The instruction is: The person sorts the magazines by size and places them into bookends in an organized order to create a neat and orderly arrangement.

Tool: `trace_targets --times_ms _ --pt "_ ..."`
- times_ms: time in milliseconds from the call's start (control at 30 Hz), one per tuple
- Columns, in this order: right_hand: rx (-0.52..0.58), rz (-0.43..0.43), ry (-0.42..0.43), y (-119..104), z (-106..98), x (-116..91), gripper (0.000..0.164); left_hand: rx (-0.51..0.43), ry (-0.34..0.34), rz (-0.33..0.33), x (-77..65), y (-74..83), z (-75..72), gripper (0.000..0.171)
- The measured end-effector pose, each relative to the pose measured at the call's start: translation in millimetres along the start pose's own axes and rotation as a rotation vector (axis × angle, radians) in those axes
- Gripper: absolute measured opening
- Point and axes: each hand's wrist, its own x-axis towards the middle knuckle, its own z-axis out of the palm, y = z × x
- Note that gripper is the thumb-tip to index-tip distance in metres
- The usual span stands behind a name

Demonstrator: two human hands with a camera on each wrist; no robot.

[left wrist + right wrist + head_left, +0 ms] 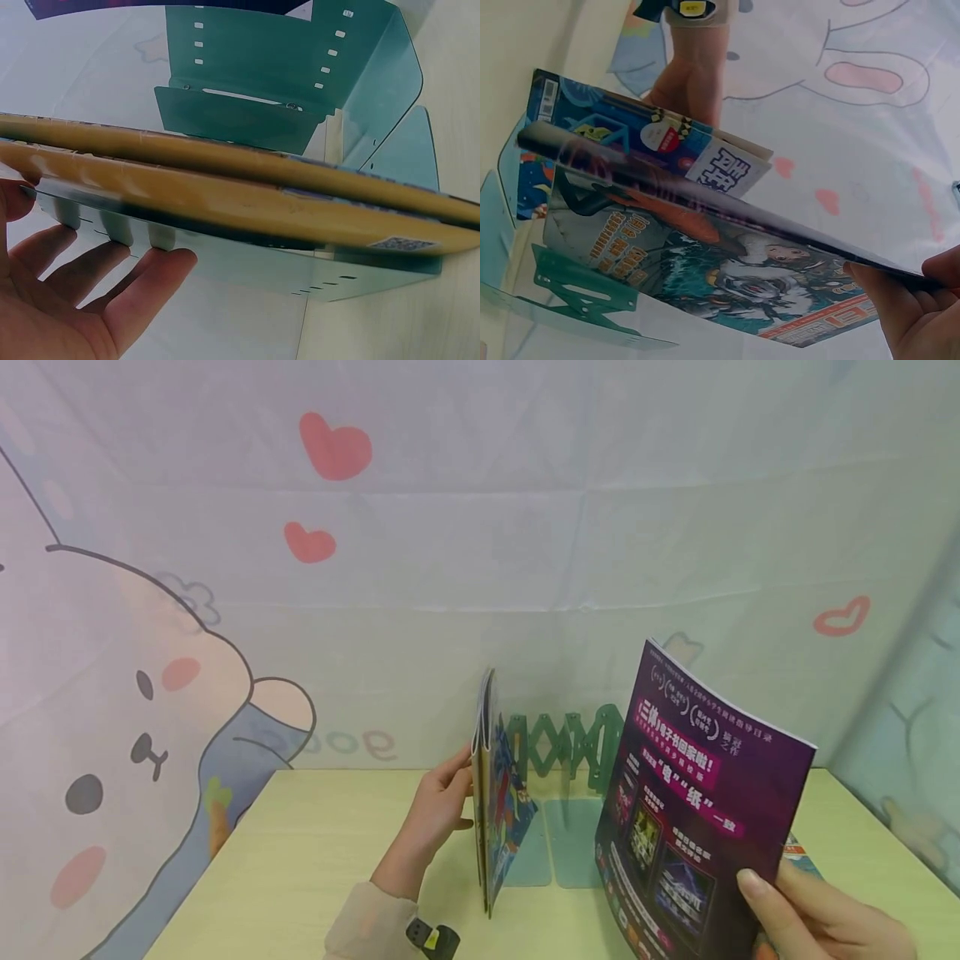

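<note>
My right hand pinches a magazine by its side edge, thumb on the dark purple back cover. Its illustrated front shows in the right wrist view. On the table stands a green metal bookend rack with a folding lattice back. Thin books stand upright at its left side, two yellow-orange spines showing in the left wrist view. Beside them is my left hand; its extended fingers touch the outer face of the rack's left plate.
A pale wood-look table lies under everything. Behind hangs a cloth printed with hearts and a cartoon animal. A small colourful printed piece shows behind the magazine; most of it is hidden. The rack's right plate stands near the magazine.
</note>
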Motion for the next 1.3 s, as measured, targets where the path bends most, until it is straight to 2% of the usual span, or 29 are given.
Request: trace_targets --times_ms 33,167,367,567,767,867,967,1167,1300 --pt "-0.045 0.036 0.021 -1.1 3.0 0.4 0.036 0.001 0.000 -0.001 0.0 -0.1 -0.2 0.047" --pt "-0.075 0.067 0.060 -1.7 11.0 1.9 0.035 0.001 -0.001 -0.005 0.6 0.1 -0.7 0.048" --pt "0.024 0.112 0.045 -2.8 18.5 4.7 0.038 -0.002 0.000 0.002 0.9 -0.1 -1.5 0.048" --pt "-0.050 0.039 -0.031 2.1 21.4 6.9 0.039 -0.006 0.006 0.008 1.6 -2.4 -2.1 0.047" --pt "0.018 -0.099 0.023 10.1 28.6 7.0 0.040 -0.003 0.008 0.009 0.3 -2.0 -2.2 0.047" --pt "0.008 -0.105 0.040 12.7 31.9 6.2 0.040 -0.004 0.008 0.008 0.4 -1.7 -2.0 0.047" --pt "-0.009 -0.060 0.057 16.3 35.3 4.8 0.038 -0.008 0.007 0.006 0.8 -1.3 -1.7 0.047" --pt "-0.123 0.076 0.050 17.3 40.5 4.3 0.034 -0.016 0.000 0.008 -0.5 -0.2 -1.2 0.047" --pt "-0.153 0.107 0.052 19.5 43.9 4.8 0.033 -0.015 0.000 0.006 -0.4 -0.1 -0.9 0.046"
